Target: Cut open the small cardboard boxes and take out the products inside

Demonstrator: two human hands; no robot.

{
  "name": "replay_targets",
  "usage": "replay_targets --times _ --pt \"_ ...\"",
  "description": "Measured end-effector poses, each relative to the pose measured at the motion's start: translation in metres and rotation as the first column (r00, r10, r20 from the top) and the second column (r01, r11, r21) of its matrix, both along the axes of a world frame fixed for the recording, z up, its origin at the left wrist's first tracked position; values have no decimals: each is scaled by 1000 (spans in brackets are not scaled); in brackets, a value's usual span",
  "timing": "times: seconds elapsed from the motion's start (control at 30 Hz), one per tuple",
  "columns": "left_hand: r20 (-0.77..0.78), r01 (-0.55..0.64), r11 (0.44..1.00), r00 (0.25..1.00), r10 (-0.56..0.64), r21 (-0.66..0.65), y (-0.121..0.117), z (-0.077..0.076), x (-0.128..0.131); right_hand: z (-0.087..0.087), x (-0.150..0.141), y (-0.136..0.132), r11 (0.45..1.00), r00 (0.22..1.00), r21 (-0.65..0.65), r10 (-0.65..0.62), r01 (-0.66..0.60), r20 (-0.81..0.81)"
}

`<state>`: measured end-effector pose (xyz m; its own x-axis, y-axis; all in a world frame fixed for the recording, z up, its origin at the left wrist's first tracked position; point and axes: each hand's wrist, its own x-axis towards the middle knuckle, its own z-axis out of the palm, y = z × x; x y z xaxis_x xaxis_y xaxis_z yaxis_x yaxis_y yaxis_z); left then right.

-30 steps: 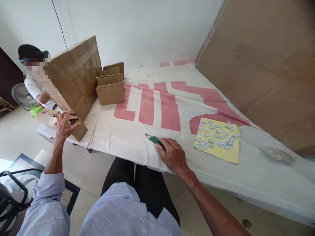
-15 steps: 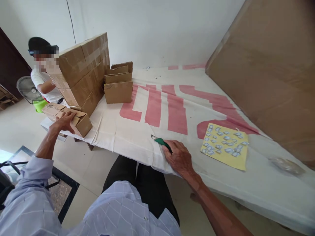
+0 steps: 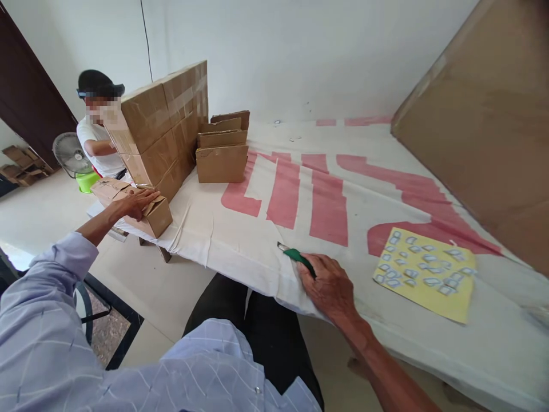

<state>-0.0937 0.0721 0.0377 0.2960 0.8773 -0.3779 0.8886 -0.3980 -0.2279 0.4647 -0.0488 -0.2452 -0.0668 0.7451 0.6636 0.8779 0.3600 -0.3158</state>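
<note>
My left hand [image 3: 137,204] lies on top of a long, low cardboard box [image 3: 155,220] at the table's left front corner. Its fingers stretch across the top flaps, near the right end. In my right hand [image 3: 329,284], by the front edge of the table, is a green-handled utility knife [image 3: 299,257]. The fingers are wrapped round the handle, and the metal tip points up and left, away from the box.
Stacked taped cartons [image 3: 160,134] rise behind the box, with an open-flapped carton [image 3: 222,165] beside them. A yellow sheet [image 3: 422,300] bearing small pale pieces lies right on the white cloth [image 3: 253,243]. Large brown board [image 3: 480,126] leans at right. A co-worker [image 3: 100,140] sits beyond the stack.
The view has swung left, so the table and boxes appear farther right. My left hand has shifted over the box top with its fingers straighter. My right hand keeps the knife.
</note>
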Motion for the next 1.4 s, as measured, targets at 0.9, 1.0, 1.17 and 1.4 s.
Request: replay_targets --times 0.9,1.0,1.17,1.4 --pt "914 -226 951 390 -111 212 -60 -71 177 15 -5 2 981 995 -192 -20 2 -93" --pt "975 -238 971 210 72 -20 -58 -89 160 15 -4 3 982 995 -190 -17 -1 -94" --pt "990 -67 990 63 125 -120 -56 -101 172 16 -5 3 982 994 -187 -26 5 -110" --pt "989 -58 998 149 15 -6 -69 -103 179 18 -4 2 979 992 -206 -21 -5 -123"
